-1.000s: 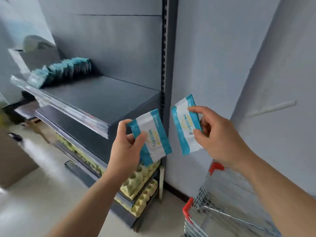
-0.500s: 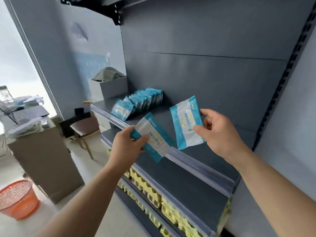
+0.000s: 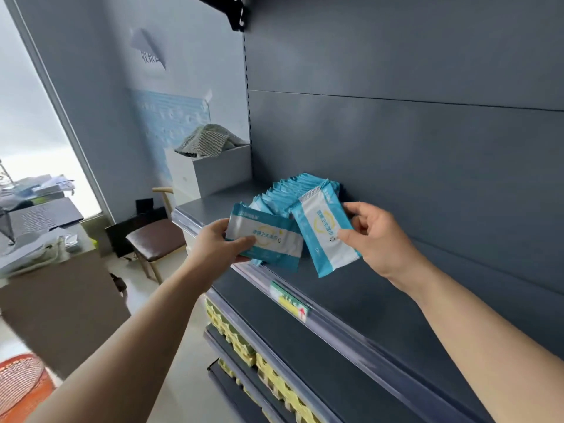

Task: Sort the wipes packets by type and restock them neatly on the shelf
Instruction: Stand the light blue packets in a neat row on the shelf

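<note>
My left hand (image 3: pixel 218 244) grips a blue-and-white wipes packet (image 3: pixel 268 239) held almost flat over the front lip of the dark grey shelf (image 3: pixel 351 300). A second packet of the same kind (image 3: pixel 325 232) stands tilted in my right hand (image 3: pixel 377 239), just right of the first. Behind both, a row of several matching blue packets (image 3: pixel 293 190) leans on the shelf toward the back panel. The two held packets partly hide the near end of that row.
A white box (image 3: pixel 219 172) with a striped cloth sits at the shelf's left end. Yellow egg trays (image 3: pixel 241 343) fill the lower shelves. A chair (image 3: pixel 155 242), a cardboard box (image 3: pixel 58 303) and an orange basket (image 3: pixel 21 383) stand on the floor at left. A price tag (image 3: pixel 290 302) is on the shelf rail.
The view has swung left along the shelf. Both hands have carried their packets up to the row of stacked packets, which now lies right behind them.
</note>
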{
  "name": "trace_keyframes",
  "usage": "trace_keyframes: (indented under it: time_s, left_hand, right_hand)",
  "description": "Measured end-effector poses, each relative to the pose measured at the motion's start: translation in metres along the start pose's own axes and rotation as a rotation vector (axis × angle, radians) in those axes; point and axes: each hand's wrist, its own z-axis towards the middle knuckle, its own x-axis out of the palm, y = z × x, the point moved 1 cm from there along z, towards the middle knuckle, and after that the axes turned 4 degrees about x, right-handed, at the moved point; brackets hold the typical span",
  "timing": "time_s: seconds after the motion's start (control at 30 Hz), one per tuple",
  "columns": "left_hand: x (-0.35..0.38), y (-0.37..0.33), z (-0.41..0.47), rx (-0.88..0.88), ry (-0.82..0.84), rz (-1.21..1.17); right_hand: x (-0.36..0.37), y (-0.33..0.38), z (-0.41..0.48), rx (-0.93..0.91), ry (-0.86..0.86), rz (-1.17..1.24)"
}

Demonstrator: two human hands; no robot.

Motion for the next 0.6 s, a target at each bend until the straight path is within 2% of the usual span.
trace_keyframes:
  time_s: [0.13, 0.3, 0.43, 0.6]
  left_hand:
    - [-0.028, 0.02, 0.057, -0.04, 0.077, 0.077]
    - [-0.056, 0.049, 0.123, 0.05, 0.211, 0.336]
    - [-0.063, 0.063, 0.167, 0.106, 0.349, 0.448]
    - [-0.055, 0.069, 0.202, 0.197, 0.427, 0.434]
  right_hand:
    - [0.033, -0.007, 0.041, 0.012, 0.024, 0.018]
    - [0.075, -0.016, 0.08, 0.022, 0.025, -0.037]
    - [0.106, -0.023, 0.099, 0.088, -0.03, -0.089]
    - [0.122, -0.033, 0.112, 0.164, -0.165, -0.281]
